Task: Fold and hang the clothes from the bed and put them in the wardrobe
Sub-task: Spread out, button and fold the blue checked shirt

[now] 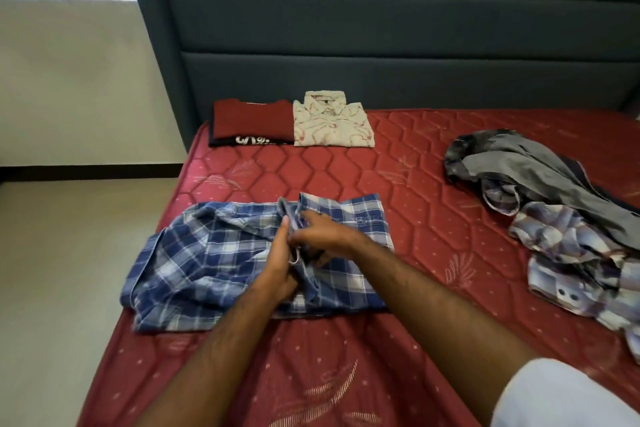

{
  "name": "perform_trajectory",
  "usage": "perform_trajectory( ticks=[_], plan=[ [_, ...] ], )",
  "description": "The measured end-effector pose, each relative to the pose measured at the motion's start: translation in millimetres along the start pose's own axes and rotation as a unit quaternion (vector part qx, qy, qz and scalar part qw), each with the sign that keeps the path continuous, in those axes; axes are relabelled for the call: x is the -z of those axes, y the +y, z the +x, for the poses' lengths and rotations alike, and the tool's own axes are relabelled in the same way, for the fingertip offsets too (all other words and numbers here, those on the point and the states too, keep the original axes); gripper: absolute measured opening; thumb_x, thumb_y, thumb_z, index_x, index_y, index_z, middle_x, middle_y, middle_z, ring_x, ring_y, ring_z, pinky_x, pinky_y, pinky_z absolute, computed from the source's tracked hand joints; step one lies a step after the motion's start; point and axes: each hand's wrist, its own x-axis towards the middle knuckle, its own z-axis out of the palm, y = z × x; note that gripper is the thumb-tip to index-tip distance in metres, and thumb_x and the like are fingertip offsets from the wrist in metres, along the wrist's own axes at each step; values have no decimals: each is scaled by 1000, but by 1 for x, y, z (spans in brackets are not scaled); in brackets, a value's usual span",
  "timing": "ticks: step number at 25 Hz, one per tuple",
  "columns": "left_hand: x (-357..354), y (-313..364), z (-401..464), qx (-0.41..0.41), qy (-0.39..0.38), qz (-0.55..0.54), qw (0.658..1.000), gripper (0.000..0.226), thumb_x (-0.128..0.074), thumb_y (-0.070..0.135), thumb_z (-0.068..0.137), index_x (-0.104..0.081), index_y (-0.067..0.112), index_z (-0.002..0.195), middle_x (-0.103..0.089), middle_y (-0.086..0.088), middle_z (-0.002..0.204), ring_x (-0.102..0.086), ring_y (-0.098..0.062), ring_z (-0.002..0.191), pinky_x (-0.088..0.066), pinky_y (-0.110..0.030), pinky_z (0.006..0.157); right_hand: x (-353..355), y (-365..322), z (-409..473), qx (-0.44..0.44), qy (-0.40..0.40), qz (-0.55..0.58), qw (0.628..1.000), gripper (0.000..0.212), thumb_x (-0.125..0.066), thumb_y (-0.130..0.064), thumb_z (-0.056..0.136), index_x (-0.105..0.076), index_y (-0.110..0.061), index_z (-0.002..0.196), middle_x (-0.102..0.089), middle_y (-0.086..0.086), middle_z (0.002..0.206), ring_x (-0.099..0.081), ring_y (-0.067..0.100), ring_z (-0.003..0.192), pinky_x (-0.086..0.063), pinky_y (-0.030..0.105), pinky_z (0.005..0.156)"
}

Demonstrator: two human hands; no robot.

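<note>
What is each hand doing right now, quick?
Left hand: grips the middle of the blue plaid shirt.
Right hand: pinches a fold of the same shirt.

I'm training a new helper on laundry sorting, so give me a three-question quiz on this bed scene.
1. True or false: the plaid shirt hangs on a hanger.
2. Which lies next to the red shirt by the headboard? A) cream shirt B) towel C) jeans
3. Where is the unfolded pile?

Key:
1. False; it lies on the mattress, with the left hand and right hand gripping its middle.
2. A
3. On the right side of the bed.
</note>
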Motion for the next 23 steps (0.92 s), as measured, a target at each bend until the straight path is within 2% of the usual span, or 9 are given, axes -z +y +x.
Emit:
perform_trajectory(
  ticks=[2, 4, 6, 8, 12, 17, 18, 21, 23],
  plan=[
    [18, 6, 6, 20, -33, 48, 998, 43, -47, 45, 104, -65, 11, 123, -72, -20, 116, -72, -29, 99, -60, -44, 80, 3, 7, -9, 39, -60, 60, 996, 65, -66, -19, 96, -35, -24, 154, -57, 12, 128, -65, 22, 88, -62, 41, 73],
    [37, 13, 8, -2, -50, 138, 989, 35, -57, 25, 102, -60, 6, 131, -74, -18, 110, -73, -25, 90, -62, -37, 69, 19, 16, -19, 71, -86, 139, 984, 51, -65, -12, 98, -48, -22, 146, -62, 14, 132, -69, 25, 95, -61, 41, 79],
    [51, 19, 10, -43, -36, 250, 967, 43, -66, 2, 93, -52, 1, 134, -74, -15, 105, -72, -22, 85, -58, -31, 64, 38, 27, -21, 70, -24, 178, 981, 28, -63, -8, 99, -65, -16, 126, -71, 15, 119, -73, 25, 88, -62, 36, 69],
    [52, 24, 4, -54, -15, 317, 947, 48, -63, -13, 90, -46, 7, 131, -71, -13, 102, -71, -18, 81, -57, -26, 61, 52, 40, -13, 43, 85, 155, 983, 19, -61, -4, 98, -68, -12, 113, -73, 12, 106, -72, 20, 79, -61, 32, 64],
    [55, 26, -8, -81, -22, 343, 936, 62, -58, -18, 91, -38, 21, 134, -66, -8, 93, -68, -7, 63, -50, -18, 51, 50, 58, 0, 17, 104, 77, 991, 18, -55, 1, 96, -64, -13, 102, -65, 6, 86, -61, 12, 67, -50, 28, 58],
    [73, 26, -11, -116, 2, 419, 901, 73, -60, -14, 90, -30, 21, 148, -58, -12, 119, -66, -13, 82, -52, -22, 57, 41, 69, -8, 65, 63, -17, 996, 20, -65, -11, 97, -67, -16, 116, -66, 0, 114, -65, 13, 96, -55, 29, 77],
    [77, 27, -13, -173, 39, 465, 867, 71, -60, -10, 91, -32, 19, 149, -54, -11, 124, -63, -16, 93, -52, -22, 65, 43, 71, -8, 81, 90, -28, 992, 20, -66, -11, 97, -68, -15, 116, -66, 0, 116, -65, 14, 100, -54, 29, 80],
    [76, 28, -10, -415, 120, 619, 656, 49, -60, 8, 93, -47, 13, 140, -49, -4, 125, -48, -19, 113, -46, -34, 94, 61, 88, -6, 29, 303, -113, 946, 29, -68, -22, 93, -63, -19, 122, -56, 2, 126, -57, 22, 117, -51, 41, 100],
    [58, 21, -8, -427, 52, 670, 605, 45, -58, 22, 98, -47, 15, 141, -49, -4, 134, -45, -19, 124, -43, -43, 106, 71, 101, -11, -81, 335, -96, 934, 48, -69, -36, 93, -55, -15, 134, -48, 7, 138, -51, 26, 124, -48, 47, 104]
  ],
)
